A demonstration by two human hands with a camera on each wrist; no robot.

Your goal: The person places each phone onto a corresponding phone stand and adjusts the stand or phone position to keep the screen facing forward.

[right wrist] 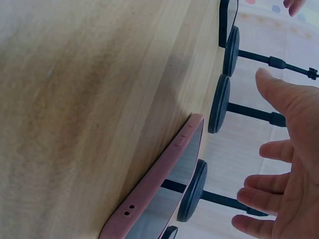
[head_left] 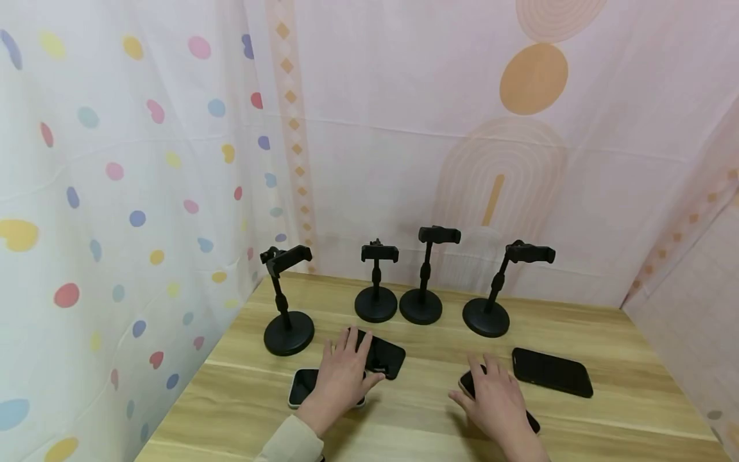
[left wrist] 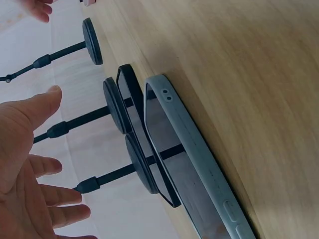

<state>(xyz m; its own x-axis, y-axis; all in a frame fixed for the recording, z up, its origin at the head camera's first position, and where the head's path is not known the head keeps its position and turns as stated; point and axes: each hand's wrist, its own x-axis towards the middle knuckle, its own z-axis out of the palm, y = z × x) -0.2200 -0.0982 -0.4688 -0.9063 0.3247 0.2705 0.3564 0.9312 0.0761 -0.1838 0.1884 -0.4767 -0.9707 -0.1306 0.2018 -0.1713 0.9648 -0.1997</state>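
Note:
My left hand (head_left: 342,377) is held over two phones with its fingers extended and nothing in its grasp. Beneath it lies a phone in a pale blue-grey case (left wrist: 192,144), partly hidden by the hand in the head view. A black phone (head_left: 392,355) sits just behind that one, toward the stands. On the right, my right hand (head_left: 495,399) hovers with spread fingers over a phone in a pink case (right wrist: 158,186), covering its middle in the head view. Another black phone (head_left: 552,372) lies flat to the right of this hand.
Several black phone stands with round bases line the back of the wooden table (head_left: 416,410): one at left (head_left: 288,333), two near the middle (head_left: 376,305) and one at right (head_left: 486,317). Patterned curtains (head_left: 369,160) hang behind and beside the table.

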